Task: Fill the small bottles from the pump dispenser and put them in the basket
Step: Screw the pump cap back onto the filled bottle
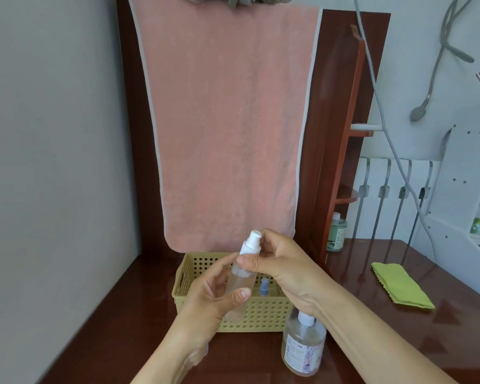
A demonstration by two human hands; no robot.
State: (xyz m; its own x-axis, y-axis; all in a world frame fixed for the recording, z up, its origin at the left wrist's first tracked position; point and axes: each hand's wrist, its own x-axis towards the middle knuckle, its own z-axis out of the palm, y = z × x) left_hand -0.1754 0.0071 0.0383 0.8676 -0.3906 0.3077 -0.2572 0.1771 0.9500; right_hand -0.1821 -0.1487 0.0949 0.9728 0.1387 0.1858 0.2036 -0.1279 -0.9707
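Glossy dark-red bench [117, 314] | left hand [205, 300] grips small clear plastic bottle [240, 281], right hand [283, 261] pinches its white cap [251, 242] | risk: forearm may topple big clear pump dispenser [302, 350] beneath it.

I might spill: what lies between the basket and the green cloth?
Bare tabletop, in the head view; the right hand hides the stretch nearest the basket.

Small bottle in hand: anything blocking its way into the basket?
Nothing visible. The left hand and right hand hold the small bottle raised near the open-topped basket. A blue-capped bottle stands inside, with room beside it. The pump dispenser stands outside the basket.
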